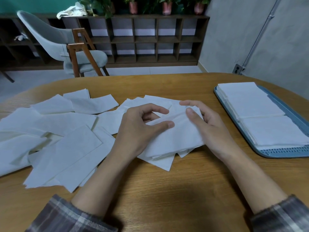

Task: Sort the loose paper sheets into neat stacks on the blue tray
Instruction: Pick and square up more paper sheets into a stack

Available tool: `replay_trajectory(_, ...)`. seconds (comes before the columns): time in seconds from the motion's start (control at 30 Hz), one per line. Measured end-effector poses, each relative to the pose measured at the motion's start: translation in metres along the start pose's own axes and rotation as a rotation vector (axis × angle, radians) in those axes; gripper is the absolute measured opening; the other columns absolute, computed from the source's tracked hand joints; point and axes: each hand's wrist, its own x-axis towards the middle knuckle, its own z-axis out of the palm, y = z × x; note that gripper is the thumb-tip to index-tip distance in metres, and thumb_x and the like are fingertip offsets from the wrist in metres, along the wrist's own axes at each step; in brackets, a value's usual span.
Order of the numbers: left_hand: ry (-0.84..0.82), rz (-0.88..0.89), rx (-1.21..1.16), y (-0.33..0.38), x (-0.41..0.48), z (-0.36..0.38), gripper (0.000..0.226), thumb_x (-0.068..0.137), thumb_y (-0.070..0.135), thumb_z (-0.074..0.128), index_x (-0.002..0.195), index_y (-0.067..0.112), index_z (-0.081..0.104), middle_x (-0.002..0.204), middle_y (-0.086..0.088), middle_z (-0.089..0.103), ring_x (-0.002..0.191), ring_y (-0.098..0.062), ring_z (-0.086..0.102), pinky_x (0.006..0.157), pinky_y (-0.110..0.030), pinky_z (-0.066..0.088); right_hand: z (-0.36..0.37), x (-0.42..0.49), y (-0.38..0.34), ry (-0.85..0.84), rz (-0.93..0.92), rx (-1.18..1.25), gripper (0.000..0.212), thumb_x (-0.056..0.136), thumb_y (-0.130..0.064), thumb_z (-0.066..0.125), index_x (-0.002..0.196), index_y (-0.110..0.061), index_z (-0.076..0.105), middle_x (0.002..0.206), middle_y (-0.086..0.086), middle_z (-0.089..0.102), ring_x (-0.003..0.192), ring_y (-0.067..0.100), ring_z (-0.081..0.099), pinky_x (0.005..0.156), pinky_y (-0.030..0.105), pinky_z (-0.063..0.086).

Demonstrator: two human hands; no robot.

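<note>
Head view is showing you working at a rounded, wood-grain desk [167, 190]. Your left-hand grip [142, 128] is curling round the left side of a small bundle of soft, white, square paper sheets [177, 141], with the thumb pressing flat on top and the index finger arching above it. Your right-hand grip [210, 126] is pinching the bundle's right edge, thumb on top and fingers behind. The bundle is lying between your hands at the desk's middle, its corners fanning out unevenly on the near side. A loose scatter of white paper sheets [55, 144], overlapping and slightly creased, is spreading across the desk to your left. To your right, a blue plastic tray with a slotted rim [284, 152] is carrying squared-off stacks of white sheets [250, 104], sitting edge to edge.
</note>
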Motion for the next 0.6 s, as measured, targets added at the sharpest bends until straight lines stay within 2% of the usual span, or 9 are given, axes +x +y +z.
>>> replay_trajectory(0.1, -0.048, -0.013, 0.049, 0.001, 0.002, -0.007, 0.03, 0.073, 0.028, 0.095, 0.099, 0.032, 0.08, 0.079, -0.001, 0.076, 0.085, -0.015, 0.074, 0.083, -0.042, 0.059, -0.001, 0.001, 0.002, 0.005, 0.005, -0.002, 0.021, 0.108, -0.035, 0.056, 0.122, -0.042, 0.07, 0.102, 0.01, 0.075, 0.09, 0.021, 0.068, 0.079, 0.041, 0.052)
replay_trajectory(0.17, -0.037, -0.002, 0.06, -0.001, 0.004, -0.01, 0.032, 0.072, 0.028, 0.096, 0.099, 0.033, 0.08, 0.082, 0.0, 0.075, 0.083, -0.014, 0.072, 0.079, -0.035, 0.058, -0.001, 0.002, 0.004, 0.001, 0.004, -0.002, 0.022, 0.108, -0.036, 0.056, 0.124, -0.043, 0.069, 0.103, 0.007, 0.076, 0.092, 0.024, 0.069, 0.08, 0.042, 0.052)
replay_trajectory(0.27, -0.011, 0.017, 0.167, -0.006, 0.008, -0.014, 0.036, 0.071, 0.032, 0.096, 0.101, 0.038, 0.079, 0.088, 0.005, 0.07, 0.079, -0.011, 0.061, 0.069, -0.021, 0.047, -0.005, 0.004, 0.005, 0.023, 0.0, 0.019, 0.023, 0.108, -0.036, 0.055, 0.126, -0.042, 0.068, 0.115, 0.002, 0.075, 0.108, 0.032, 0.07, 0.086, 0.047, 0.055)
replay_trajectory(0.3, -0.011, 0.019, 0.229, -0.007, 0.008, -0.015, 0.039, 0.071, 0.037, 0.096, 0.104, 0.04, 0.077, 0.094, 0.009, 0.068, 0.081, -0.007, 0.059, 0.068, -0.015, 0.044, -0.006, 0.004, 0.004, 0.034, -0.003, 0.04, 0.024, 0.108, -0.036, 0.056, 0.128, -0.041, 0.068, 0.117, 0.002, 0.074, 0.111, 0.031, 0.07, 0.087, 0.046, 0.056)
replay_trajectory(0.37, -0.034, 0.027, 0.301, -0.005, 0.007, -0.015, 0.045, 0.07, 0.048, 0.093, 0.111, 0.045, 0.074, 0.11, 0.017, 0.062, 0.096, 0.004, 0.055, 0.074, -0.008, 0.042, -0.009, 0.004, 0.003, 0.037, -0.012, 0.077, 0.026, 0.106, -0.037, 0.056, 0.13, -0.039, 0.067, 0.118, 0.005, 0.074, 0.11, 0.031, 0.071, 0.088, 0.047, 0.056)
replay_trajectory(0.47, -0.056, 0.049, 0.23, 0.004, 0.001, -0.011, 0.046, 0.069, 0.068, 0.081, 0.11, 0.047, 0.075, 0.129, 0.028, 0.054, 0.123, 0.016, 0.047, 0.09, -0.01, 0.036, -0.009, 0.002, 0.0, -0.016, -0.015, 0.103, 0.03, 0.105, -0.036, 0.056, 0.133, -0.037, 0.065, 0.115, 0.009, 0.074, 0.102, 0.029, 0.071, 0.085, 0.045, 0.055)
replay_trajectory(0.5, -0.068, 0.053, 0.186, 0.007, 0.0, -0.01, 0.043, 0.074, 0.07, 0.074, 0.108, 0.045, 0.076, 0.129, 0.029, 0.058, 0.124, 0.016, 0.049, 0.092, -0.012, 0.036, -0.009, 0.0, -0.002, -0.044, -0.011, 0.114, 0.031, 0.105, -0.033, 0.055, 0.135, -0.035, 0.064, 0.114, 0.008, 0.075, 0.1, 0.027, 0.071, 0.082, 0.04, 0.056)
replay_trajectory(0.6, -0.157, 0.022, 0.077, 0.011, -0.003, -0.01, 0.031, 0.097, 0.059, 0.058, 0.103, 0.037, 0.08, 0.11, 0.024, 0.075, 0.106, 0.007, 0.066, 0.085, -0.019, 0.047, -0.007, -0.001, -0.004, -0.093, 0.01, 0.16, 0.034, 0.105, -0.029, 0.054, 0.138, -0.031, 0.062, 0.115, 0.007, 0.076, 0.099, 0.024, 0.072, 0.078, 0.031, 0.058)
